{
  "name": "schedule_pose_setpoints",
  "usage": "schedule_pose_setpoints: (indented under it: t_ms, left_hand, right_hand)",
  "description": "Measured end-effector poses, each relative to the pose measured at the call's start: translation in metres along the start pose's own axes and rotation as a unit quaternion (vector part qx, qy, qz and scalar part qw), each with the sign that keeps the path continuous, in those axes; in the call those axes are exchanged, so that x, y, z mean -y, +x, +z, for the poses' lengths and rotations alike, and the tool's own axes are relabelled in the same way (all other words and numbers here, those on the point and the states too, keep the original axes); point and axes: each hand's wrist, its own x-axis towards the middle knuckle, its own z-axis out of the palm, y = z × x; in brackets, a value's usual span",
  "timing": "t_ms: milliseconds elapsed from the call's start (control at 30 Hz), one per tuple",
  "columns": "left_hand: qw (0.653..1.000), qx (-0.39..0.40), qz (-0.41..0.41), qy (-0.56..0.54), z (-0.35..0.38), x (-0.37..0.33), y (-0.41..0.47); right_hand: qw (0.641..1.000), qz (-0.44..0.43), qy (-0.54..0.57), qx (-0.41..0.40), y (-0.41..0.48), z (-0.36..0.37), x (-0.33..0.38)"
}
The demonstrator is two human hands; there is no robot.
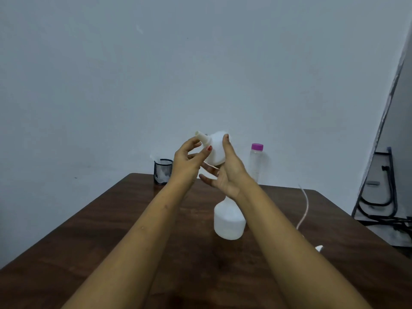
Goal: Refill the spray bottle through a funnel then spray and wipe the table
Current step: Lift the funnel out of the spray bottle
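A white translucent plastic spray bottle (229, 219), its neck hidden behind the right wrist, stands upright on the dark brown wooden table (111, 230), just below 2 raised hands. The right hand (227, 172) grips a white plastic funnel (215, 150) by its bowl, thumb over the top and fingers curled beneath, holding it in the air with the spout pointing up and to the left. The left hand (187, 161) is loosely spread, its fingertips touching the funnel near the base of the spout. At the table's far edge stand a black mesh cup (163, 171) with white material inside, to the left, and a clear plastic bottle with a pink cap (256, 161), to the right. A thin white tube (305, 208) curves along the table's right side, ending near a small white part (319, 248) behind the right forearm.
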Motion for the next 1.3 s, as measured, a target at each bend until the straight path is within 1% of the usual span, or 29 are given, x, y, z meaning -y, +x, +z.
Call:
schedule_pose_setpoints:
  t_ms: [67, 133, 167, 200, 233, 267, 300, 333, 367, 400, 467, 533, 600, 667, 767, 900, 1033, 1233, 1300]
  left_hand:
    - [0.999, -0.032, -0.012, 0.005, -0.013, 0.000, 0.003]
    - [0.998, -0.050, -0.026, 0.032, -0.028, 0.005, 0.005]
    - [0.997, -0.056, -0.032, 0.044, -0.036, 0.009, 0.005]
    - [0.996, -0.064, -0.037, 0.055, -0.042, 0.012, 0.004]
    - [0.994, -0.079, -0.039, 0.069, -0.049, 0.015, 0.004]
    - [0.991, -0.095, -0.037, 0.087, -0.054, 0.017, 0.004]
    - [0.987, -0.108, -0.035, 0.110, -0.060, 0.020, 0.005]
    - [0.984, -0.113, -0.030, 0.138, -0.065, 0.022, 0.005]
    - [0.979, -0.109, -0.024, 0.172, -0.069, 0.024, 0.006]
    - [0.973, -0.102, -0.021, 0.204, -0.072, 0.026, 0.007]
    - [0.965, -0.098, -0.022, 0.244, -0.076, 0.031, 0.009]
    - [0.957, -0.105, -0.021, 0.271, -0.078, 0.037, 0.012]
    - [0.949, -0.108, -0.021, 0.296, -0.079, 0.046, 0.017]
    - [0.953, -0.092, -0.033, 0.286, -0.081, 0.057, 0.025]
    - [0.963, -0.044, -0.065, 0.258, -0.084, 0.073, 0.039]
    - [0.952, -0.005, -0.102, 0.288, -0.092, 0.100, 0.068]
    - [0.937, 0.023, -0.135, 0.321, -0.105, 0.126, 0.096]
    - [0.927, 0.046, -0.150, 0.340, -0.118, 0.168, 0.128]
    - [0.925, 0.058, -0.146, 0.346, -0.118, 0.178, 0.135]
  right_hand:
    - [1.000, 0.020, -0.013, 0.011, 0.001, 0.012, -0.010]
    - [0.998, 0.027, -0.050, 0.000, 0.003, 0.025, -0.020]
    - [0.996, 0.010, -0.090, -0.019, 0.004, 0.031, -0.026]
    - [0.985, -0.032, -0.162, -0.052, 0.006, 0.034, -0.032]
    - [0.956, -0.098, -0.261, -0.090, 0.007, 0.037, -0.038]
    - [0.908, -0.175, -0.360, -0.127, 0.007, 0.038, -0.043]
    - [0.853, -0.246, -0.435, -0.153, 0.006, 0.039, -0.046]
    - [0.812, -0.292, -0.482, -0.154, 0.006, 0.040, -0.050]
    - [0.795, -0.310, -0.505, -0.133, 0.007, 0.042, -0.053]
    - [0.803, -0.302, -0.504, -0.102, 0.011, 0.044, -0.057]
    - [0.838, -0.261, -0.474, -0.066, 0.020, 0.048, -0.065]
    - [0.858, -0.238, -0.451, -0.067, 0.032, 0.050, -0.072]
    - [0.868, -0.226, -0.436, -0.072, 0.047, 0.049, -0.080]
    - [0.871, -0.217, -0.433, -0.085, 0.064, 0.047, -0.086]
    - [0.866, -0.211, -0.437, -0.120, 0.092, 0.041, -0.090]
    - [0.865, -0.181, -0.415, -0.216, 0.145, 0.025, -0.092]
    - [0.864, -0.119, -0.393, -0.290, 0.196, 0.006, -0.101]
    - [0.865, -0.044, -0.374, -0.333, 0.262, -0.014, -0.133]
    - [0.861, -0.037, -0.394, -0.320, 0.276, -0.017, -0.141]
